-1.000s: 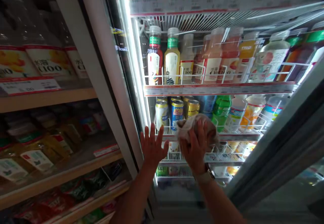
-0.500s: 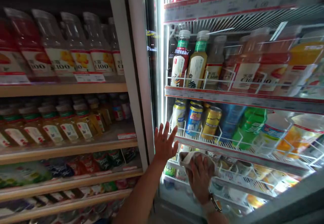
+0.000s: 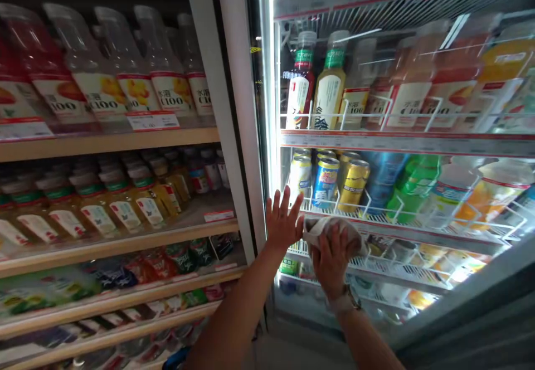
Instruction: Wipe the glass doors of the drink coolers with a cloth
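My left hand [image 3: 284,218] is stretched out with its fingers spread, at the left edge of the lit drinks fridge's glass door [image 3: 309,308]. It appears to lie flat against the glass. Just right of it, my right hand [image 3: 333,258] presses a crumpled pale cloth [image 3: 320,226] to the door, fingers over the cloth and part of it bunched out to the right. A watch or bracelet [image 3: 353,296] circles the right wrist. Behind the glass, above the hands, stand a blue can [image 3: 325,183] and a gold can [image 3: 353,186].
Wooden shelves [image 3: 125,242] of bottled drinks and bags run along the left. A grey upright post [image 3: 234,97] separates them from the fridge. Inside the fridge are wire racks with tea bottles [image 3: 329,88] and a green bottle [image 3: 416,189]. A grey door frame [image 3: 472,297] slants across the lower right.
Both hands sit slightly higher and farther right in the picture, the right hand with the cloth. The view itself has shifted a little. The left hand's fingers remain spread.
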### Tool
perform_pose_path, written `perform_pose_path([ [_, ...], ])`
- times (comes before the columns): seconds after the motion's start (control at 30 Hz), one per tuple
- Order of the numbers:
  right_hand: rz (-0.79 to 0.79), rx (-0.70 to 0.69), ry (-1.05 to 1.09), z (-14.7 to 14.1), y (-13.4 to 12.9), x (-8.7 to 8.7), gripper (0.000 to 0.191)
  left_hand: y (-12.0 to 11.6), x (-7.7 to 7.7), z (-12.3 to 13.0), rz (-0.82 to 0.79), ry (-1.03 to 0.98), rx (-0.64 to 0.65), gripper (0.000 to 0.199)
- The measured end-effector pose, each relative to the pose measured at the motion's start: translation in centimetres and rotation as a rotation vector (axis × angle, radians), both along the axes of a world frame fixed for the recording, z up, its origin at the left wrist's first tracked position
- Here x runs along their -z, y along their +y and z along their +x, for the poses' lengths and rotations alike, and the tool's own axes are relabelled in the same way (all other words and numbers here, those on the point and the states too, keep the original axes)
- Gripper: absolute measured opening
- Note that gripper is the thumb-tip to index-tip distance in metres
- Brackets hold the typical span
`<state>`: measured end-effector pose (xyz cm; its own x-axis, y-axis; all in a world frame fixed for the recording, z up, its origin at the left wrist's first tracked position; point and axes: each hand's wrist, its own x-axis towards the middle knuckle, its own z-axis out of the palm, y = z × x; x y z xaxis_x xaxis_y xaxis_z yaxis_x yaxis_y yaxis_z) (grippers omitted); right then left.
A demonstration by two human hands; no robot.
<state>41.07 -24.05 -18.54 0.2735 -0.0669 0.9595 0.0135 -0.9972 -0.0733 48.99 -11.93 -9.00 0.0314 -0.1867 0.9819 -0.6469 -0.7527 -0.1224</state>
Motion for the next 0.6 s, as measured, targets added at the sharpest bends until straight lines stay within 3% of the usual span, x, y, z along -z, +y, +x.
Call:
perform_pose_path([
  [0.1, -0.011, 0.001, 0.156, -1.1, 0.5, 6.2, 0.033, 0.0, 0.3, 0.2, -0.002, 0.007, 0.012, 0.057],
  [0.17, -0.016, 0.017, 0.208, -1.5, 0.5, 7.6, 0.031, -0.1, 0.4, 0.3, -0.006, 0.018, 0.026, 0.058],
  [0.2, -0.023, 0.026, 0.211, -1.4, 0.5, 7.2, 0.03, -0.1, 0.5, 0.3, -0.008, 0.023, 0.035, 0.058],
  [0.27, -0.04, 0.038, 0.168, -1.1, 0.2, 4.4, 0.027, 0.0, 0.5, 0.4, -0.013, 0.028, 0.051, 0.058],
  [0.4, -0.051, 0.044, 0.03, 0.2, -0.6, -5.2, 0.033, 0.0, 0.3, 0.5, -0.019, 0.023, 0.056, 0.056],
  [0.47, -0.04, 0.065, -0.028, 0.8, -0.8, -9.0, 0.04, -0.1, 0.3, 0.6, -0.02, 0.019, 0.06, 0.057],
  [0.53, -0.03, 0.096, -0.065, 1.2, -0.9, -10.7, 0.046, -0.1, 0.3, 0.7, -0.022, 0.019, 0.065, 0.058],
  [0.6, -0.033, 0.117, -0.074, 1.4, -0.8, -10.0, 0.047, -0.1, 0.4, 0.9, -0.03, 0.023, 0.073, 0.059],
])
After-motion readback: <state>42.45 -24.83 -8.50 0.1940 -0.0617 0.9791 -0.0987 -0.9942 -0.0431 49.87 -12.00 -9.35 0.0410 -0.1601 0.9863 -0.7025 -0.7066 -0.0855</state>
